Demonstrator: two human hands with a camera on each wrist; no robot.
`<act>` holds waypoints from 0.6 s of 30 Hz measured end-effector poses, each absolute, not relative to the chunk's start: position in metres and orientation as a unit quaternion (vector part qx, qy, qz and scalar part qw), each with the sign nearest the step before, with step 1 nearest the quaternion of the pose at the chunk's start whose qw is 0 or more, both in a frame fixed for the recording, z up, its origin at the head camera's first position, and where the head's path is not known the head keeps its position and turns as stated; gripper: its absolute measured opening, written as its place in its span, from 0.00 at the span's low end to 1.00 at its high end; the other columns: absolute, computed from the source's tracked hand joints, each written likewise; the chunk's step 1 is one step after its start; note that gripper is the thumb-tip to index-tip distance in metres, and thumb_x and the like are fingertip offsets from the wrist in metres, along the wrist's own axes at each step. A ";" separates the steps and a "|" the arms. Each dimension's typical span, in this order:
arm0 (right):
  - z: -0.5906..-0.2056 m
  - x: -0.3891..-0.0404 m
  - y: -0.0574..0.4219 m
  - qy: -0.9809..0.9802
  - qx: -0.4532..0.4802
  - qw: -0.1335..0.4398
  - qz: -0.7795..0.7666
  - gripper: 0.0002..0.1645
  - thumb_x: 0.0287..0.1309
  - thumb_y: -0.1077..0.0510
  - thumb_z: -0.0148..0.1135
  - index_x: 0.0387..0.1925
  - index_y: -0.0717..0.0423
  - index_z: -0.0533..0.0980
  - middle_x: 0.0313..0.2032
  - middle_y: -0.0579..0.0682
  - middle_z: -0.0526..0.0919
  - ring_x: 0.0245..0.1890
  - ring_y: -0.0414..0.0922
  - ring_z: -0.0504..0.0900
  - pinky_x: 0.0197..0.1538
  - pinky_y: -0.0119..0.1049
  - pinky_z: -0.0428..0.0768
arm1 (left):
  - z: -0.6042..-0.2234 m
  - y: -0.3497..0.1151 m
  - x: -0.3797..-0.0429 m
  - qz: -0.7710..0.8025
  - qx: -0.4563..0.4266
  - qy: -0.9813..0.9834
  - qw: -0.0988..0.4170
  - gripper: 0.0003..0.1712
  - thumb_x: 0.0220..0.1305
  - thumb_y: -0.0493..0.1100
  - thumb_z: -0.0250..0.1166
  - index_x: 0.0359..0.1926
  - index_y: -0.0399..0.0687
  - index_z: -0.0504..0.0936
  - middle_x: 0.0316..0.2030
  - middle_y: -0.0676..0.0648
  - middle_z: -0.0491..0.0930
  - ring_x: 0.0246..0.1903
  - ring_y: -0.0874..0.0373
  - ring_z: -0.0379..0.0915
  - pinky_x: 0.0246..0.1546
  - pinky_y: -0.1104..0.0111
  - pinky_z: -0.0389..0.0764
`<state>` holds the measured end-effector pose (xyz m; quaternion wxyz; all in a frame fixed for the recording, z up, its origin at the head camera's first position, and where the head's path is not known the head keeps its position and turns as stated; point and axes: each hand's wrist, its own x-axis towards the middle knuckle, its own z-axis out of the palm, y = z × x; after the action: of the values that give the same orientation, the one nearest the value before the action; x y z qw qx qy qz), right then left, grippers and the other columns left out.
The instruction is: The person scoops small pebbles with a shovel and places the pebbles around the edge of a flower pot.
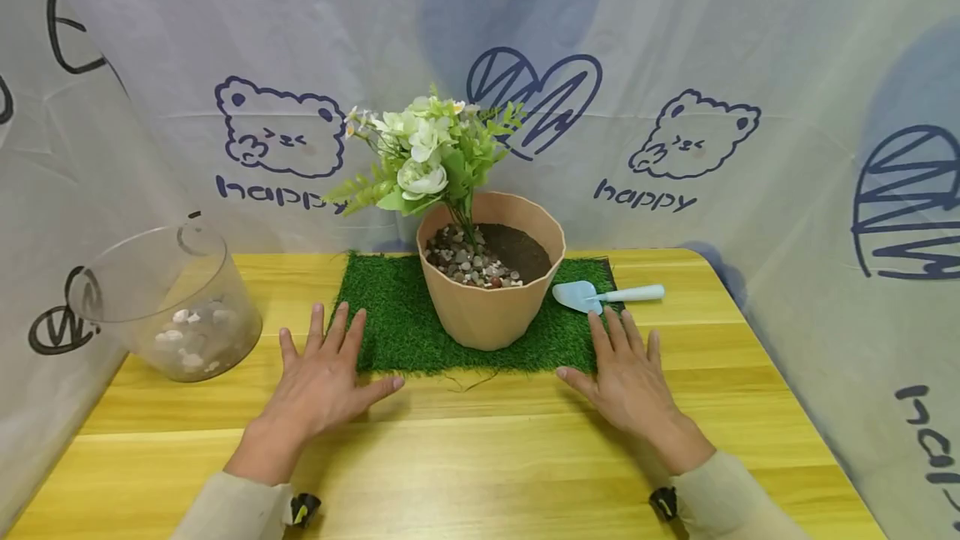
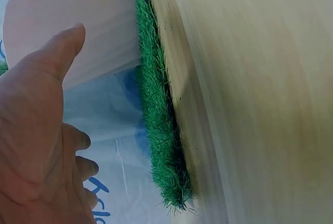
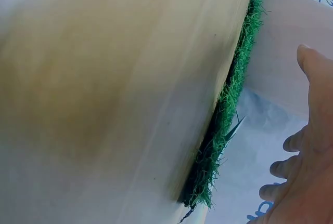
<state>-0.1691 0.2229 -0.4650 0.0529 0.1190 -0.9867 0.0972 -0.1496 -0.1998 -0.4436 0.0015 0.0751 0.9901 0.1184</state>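
A peach-coloured flowerpot (image 1: 487, 315) stands on a green artificial grass mat (image 1: 397, 315). Dark soil (image 1: 517, 250) and small pebbles (image 1: 468, 265) fill it, and a bunch of white and green flowers (image 1: 427, 152) rises from the pebbles. My left hand (image 1: 318, 382) is spread, palm down, by the mat's left front corner. Over on the right, my right hand (image 1: 626, 377) is spread likewise near the mat's right front corner, its fingertips just below a light blue trowel (image 1: 577, 296). Neither hand holds anything. Both wrist views show extended thumbs, with the pot beyond.
A clear plastic bucket (image 1: 240, 315) with some white and grey stones (image 1: 191, 340) in its bottom stands at the table's left. The wooden table (image 1: 480, 457) meets a printed curtain (image 1: 405, 40) at the back and sides. The trowel's handle reaches past the mat's right edge.
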 end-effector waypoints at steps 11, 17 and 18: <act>-0.467 -0.170 0.216 -0.977 0.130 0.076 0.151 0.54 0.72 0.33 0.60 0.80 0.67 0.57 0.77 0.72 0.59 0.76 0.70 0.59 0.74 0.69 0.63 | -0.438 -0.203 -0.144 0.161 0.060 0.985 -0.032 0.52 0.75 0.62 0.62 0.83 0.34 0.51 0.82 0.29 0.47 0.82 0.29 0.35 0.77 0.30 0.42; -0.463 -0.165 0.208 -0.974 0.113 0.084 0.175 0.39 0.73 0.41 0.63 0.67 0.70 0.74 0.62 0.70 0.78 0.63 0.67 0.77 0.64 0.64 0.77 | -0.426 -0.206 -0.139 0.191 0.035 0.978 -0.078 0.39 0.78 0.51 0.60 0.77 0.28 0.63 0.76 0.26 0.61 0.78 0.29 0.51 0.76 0.37 0.57; -0.462 -0.163 0.207 -0.975 0.112 0.083 0.175 0.35 0.73 0.43 0.63 0.64 0.69 0.77 0.59 0.68 0.80 0.60 0.66 0.79 0.62 0.63 0.79 | -0.423 -0.207 -0.139 0.197 0.029 0.976 -0.089 0.37 0.78 0.51 0.60 0.75 0.29 0.66 0.74 0.26 0.64 0.76 0.29 0.54 0.75 0.37 0.60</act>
<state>-0.1635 0.2067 -0.4620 0.0832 0.1119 -0.9746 0.1752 -0.1387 -0.2070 -0.4235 -0.0892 0.0288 0.9759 0.1970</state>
